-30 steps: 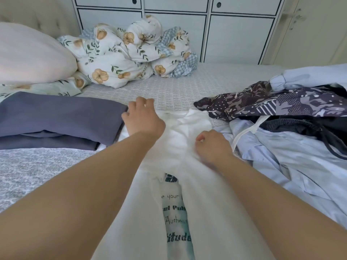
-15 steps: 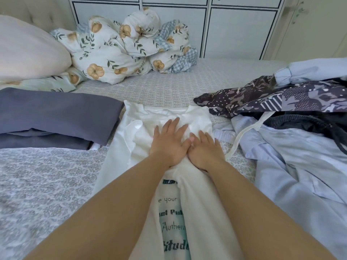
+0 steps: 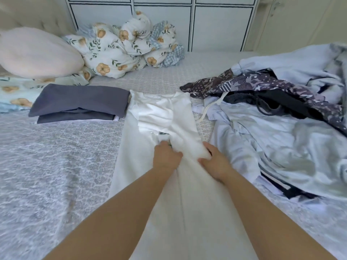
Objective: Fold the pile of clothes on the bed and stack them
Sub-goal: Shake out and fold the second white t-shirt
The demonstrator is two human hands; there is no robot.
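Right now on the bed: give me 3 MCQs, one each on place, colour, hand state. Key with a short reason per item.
1. Where does the folded grey stack lie relative to the white T-shirt?
A. To its left
B. To its right
C. On top of it

2. What colour is the large shirt spread on the unfolded pile at right?
A. Red
B. Light blue
C. Yellow

3. What are the hands doing?
A. Both off the bed
B. Both gripping the white T-shirt
C. One holding a pillow

Key: 1 A, the folded grey stack sits left of the white T-shirt. 2 B, the light blue shirt. 3 B, left hand and right hand bunch its cloth.
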